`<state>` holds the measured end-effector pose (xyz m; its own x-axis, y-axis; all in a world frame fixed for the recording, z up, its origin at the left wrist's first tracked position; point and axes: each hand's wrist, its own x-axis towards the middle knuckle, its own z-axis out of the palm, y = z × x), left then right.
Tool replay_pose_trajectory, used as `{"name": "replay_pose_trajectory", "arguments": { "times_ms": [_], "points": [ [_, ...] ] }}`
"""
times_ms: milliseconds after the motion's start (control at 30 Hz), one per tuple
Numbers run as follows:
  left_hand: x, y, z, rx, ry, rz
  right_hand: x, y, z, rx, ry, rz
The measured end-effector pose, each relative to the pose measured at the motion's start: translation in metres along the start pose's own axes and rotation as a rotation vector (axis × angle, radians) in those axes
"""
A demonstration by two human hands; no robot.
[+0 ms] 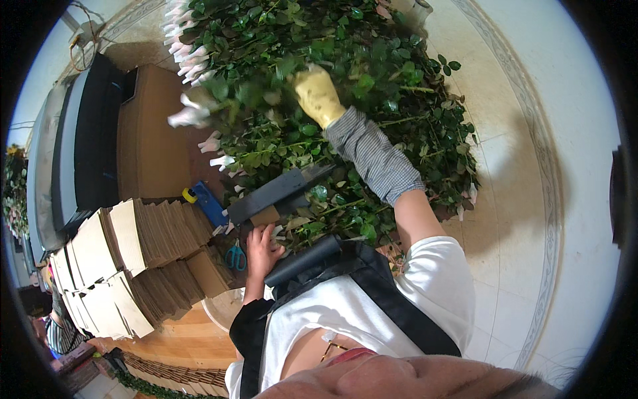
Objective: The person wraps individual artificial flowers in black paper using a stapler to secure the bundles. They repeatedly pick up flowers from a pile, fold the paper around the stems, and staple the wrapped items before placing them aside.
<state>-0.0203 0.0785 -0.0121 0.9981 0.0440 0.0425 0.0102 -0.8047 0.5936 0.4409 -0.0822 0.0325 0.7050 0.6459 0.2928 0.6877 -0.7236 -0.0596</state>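
My right hand (pixel 318 95), in a stained yellow rubber glove, is over a thick pile of leafy rose stems (pixel 349 55). It is closed on a blurred rose stem, whose bud in a pale sleeve (pixel 189 113) points left. My bare left hand (pixel 263 249) rests low at the table edge, fingers bent, beside a small cardboard piece (pixel 265 215). A pale scrap lies by its fingertips, and whether it grips that is unclear. Just beyond is a long dark grey block (pixel 266 196) lying across the stems. Blue-handled scissors (pixel 236 256) lie left of this hand.
Stacks of folded cardboard (pixel 144 254) fill the left side. A blue tape dispenser (pixel 209 202) with yellow tape stands near them. Behind are a large brown cardboard sheet (pixel 152 134) and a black-sided box (pixel 97 134). Sleeved rose heads (pixel 187 55) line the pile's left edge. Another person (pixel 62 329) is far left.
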Motion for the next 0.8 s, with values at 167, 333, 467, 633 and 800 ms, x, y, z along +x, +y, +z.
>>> {"name": "replay_pose_trajectory", "arguments": {
  "times_ms": [167,333,467,633,800],
  "points": [
    [-0.016,-0.008,-0.004,0.013,0.004,-0.058,0.051,-0.069,-0.138,-0.167,-0.239,-0.12],
    [-0.012,-0.008,-0.003,0.029,0.021,-0.017,0.071,-0.065,-0.13,-0.145,-0.28,0.003],
    [-0.005,-0.002,-0.004,0.025,-0.021,-0.033,0.047,-0.048,-0.068,-0.051,0.098,0.093],
    [-0.013,-0.007,-0.003,0.026,0.018,-0.026,0.015,-0.072,-0.057,-0.112,0.562,0.079],
    [-0.003,-0.002,-0.003,0.018,-0.001,-0.014,0.044,-0.025,-0.054,-0.043,0.55,0.03]
  ]
}}
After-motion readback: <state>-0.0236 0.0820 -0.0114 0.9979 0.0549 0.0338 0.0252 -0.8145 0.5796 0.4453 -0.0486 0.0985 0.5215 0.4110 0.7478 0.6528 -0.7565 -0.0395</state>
